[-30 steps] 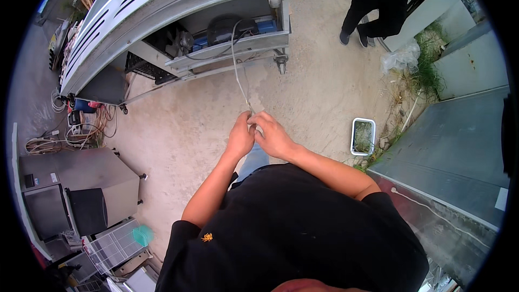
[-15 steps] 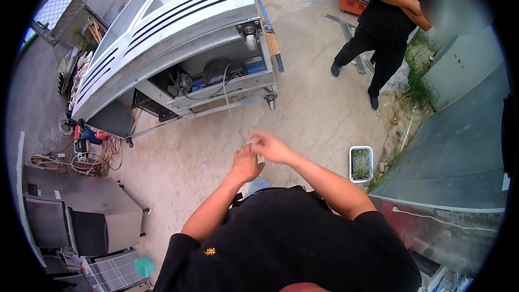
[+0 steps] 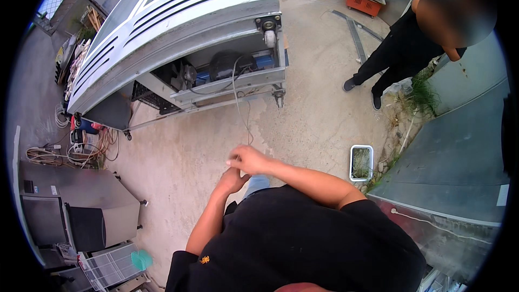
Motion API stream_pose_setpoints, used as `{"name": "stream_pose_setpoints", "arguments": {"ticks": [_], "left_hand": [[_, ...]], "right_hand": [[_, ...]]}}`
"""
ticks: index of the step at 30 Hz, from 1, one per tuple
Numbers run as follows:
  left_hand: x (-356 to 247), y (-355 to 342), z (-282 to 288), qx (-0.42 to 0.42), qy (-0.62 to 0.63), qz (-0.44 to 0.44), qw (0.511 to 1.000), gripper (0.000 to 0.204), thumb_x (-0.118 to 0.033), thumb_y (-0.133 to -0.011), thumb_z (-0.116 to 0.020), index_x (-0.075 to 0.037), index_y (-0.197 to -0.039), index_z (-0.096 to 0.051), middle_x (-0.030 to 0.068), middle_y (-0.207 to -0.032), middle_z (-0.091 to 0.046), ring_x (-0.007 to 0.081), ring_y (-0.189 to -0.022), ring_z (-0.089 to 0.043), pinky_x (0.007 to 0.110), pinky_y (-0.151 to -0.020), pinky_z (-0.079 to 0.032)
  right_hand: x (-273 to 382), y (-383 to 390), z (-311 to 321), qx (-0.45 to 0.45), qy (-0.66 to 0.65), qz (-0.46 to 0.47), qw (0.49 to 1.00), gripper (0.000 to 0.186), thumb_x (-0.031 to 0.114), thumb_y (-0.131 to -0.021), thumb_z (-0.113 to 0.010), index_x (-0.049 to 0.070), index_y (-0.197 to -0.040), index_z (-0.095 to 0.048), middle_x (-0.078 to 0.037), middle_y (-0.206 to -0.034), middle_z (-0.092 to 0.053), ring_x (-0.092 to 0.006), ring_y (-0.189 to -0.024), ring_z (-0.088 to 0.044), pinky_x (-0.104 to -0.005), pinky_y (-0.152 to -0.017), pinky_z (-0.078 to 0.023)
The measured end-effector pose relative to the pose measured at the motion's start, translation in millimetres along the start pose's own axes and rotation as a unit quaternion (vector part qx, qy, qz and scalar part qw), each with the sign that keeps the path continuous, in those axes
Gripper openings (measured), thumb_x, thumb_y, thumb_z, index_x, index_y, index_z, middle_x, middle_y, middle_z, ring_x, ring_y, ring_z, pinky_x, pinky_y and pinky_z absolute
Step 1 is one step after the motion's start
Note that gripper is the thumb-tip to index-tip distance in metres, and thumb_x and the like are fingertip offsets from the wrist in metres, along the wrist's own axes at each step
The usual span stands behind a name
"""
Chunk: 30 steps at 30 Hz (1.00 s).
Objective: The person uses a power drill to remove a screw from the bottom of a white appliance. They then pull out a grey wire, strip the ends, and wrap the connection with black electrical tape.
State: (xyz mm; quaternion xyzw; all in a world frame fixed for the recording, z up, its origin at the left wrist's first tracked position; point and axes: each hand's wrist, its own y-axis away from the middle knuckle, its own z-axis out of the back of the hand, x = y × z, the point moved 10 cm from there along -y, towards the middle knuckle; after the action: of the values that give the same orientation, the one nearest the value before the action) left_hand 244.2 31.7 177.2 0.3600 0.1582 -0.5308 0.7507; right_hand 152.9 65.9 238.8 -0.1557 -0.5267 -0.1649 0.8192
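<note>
Head view: a thin cord [image 3: 233, 80] runs from the bottom edge of the big cabinet [image 3: 178, 27] toward the right hand [image 3: 250, 159], close by the left hand [image 3: 232, 181]. I can't tell if their fingers pinch anything. Best keep the cord slack.

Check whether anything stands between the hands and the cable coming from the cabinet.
Nothing visible stands between the right hand and the cable. The right hand partly covers the left hand, so contact there can't be told.
</note>
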Motion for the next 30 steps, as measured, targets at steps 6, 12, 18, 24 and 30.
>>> {"name": "stream_pose_setpoints", "arguments": {"ticks": [6,12,18,24,30], "left_hand": [[-12,-12,-2,0.074,-0.214,0.066,0.972,0.060,-0.037,-0.094,-0.052,-0.006,-0.145,-0.042,0.0162,-0.149,-0.041,0.0345,-0.140,-0.036,0.061,-0.113,-0.026],[8,-31,-14,0.062,-0.257,0.068,0.962,0.074,-0.043,-0.094,-0.053,-0.011,-0.155,-0.027,0.0163,-0.158,-0.028,0.0386,-0.148,-0.022,0.062,-0.116,-0.021],[19,-41,-28,0.141,-0.295,0.066,0.943,0.072,-0.039,-0.095,-0.050,-0.011,-0.156,-0.026,0.0171,-0.160,-0.024,0.0378,-0.150,-0.017,0.064,-0.117,-0.017],[23,-47,-17,0.143,-0.307,0.079,0.937,0.083,-0.053,-0.092,-0.052,-0.013,-0.158,-0.022,0.0162,-0.163,-0.020,0.0372,-0.152,-0.014,0.063,-0.119,-0.013],[15,-38,-19,0.156,-0.264,0.078,0.948,0.072,-0.043,-0.095,-0.051,-0.014,-0.156,-0.029,0.0112,-0.162,-0.025,0.0383,-0.151,-0.015,0.065,-0.118,-0.011]], "right_hand": [[-14,7,-34,0.066,0.047,-0.107,0.991,0.034,0.031,-0.089,-0.066,-0.001,-0.099,-0.065,-0.023,-0.101,-0.065,-0.0392,-0.103,-0.061,-0.0466,-0.093,-0.047],[-37,10,-22,0.007,0.062,-0.173,0.983,0.030,0.030,-0.088,-0.067,0.000,-0.092,-0.064,-0.019,-0.095,-0.064,-0.0369,-0.099,-0.059,-0.0446,-0.089,-0.048],[-50,2,-22,0.027,-0.011,-0.186,0.982,0.029,0.029,-0.087,-0.070,0.000,-0.082,-0.065,-0.017,-0.087,-0.064,-0.0340,-0.098,-0.058,-0.0424,-0.086,-0.048],[-65,2,-36,0.012,-0.030,-0.186,0.982,0.032,0.030,-0.085,-0.072,-0.001,-0.083,-0.067,-0.019,-0.089,-0.066,-0.0323,-0.086,-0.063,-0.0427,-0.081,-0.051],[-51,-3,-36,0.082,-0.019,-0.200,0.976,0.033,0.031,-0.087,-0.070,-0.002,-0.089,-0.069,-0.022,-0.094,-0.067,-0.0356,-0.092,-0.064,-0.0443,-0.082,-0.051]]}}
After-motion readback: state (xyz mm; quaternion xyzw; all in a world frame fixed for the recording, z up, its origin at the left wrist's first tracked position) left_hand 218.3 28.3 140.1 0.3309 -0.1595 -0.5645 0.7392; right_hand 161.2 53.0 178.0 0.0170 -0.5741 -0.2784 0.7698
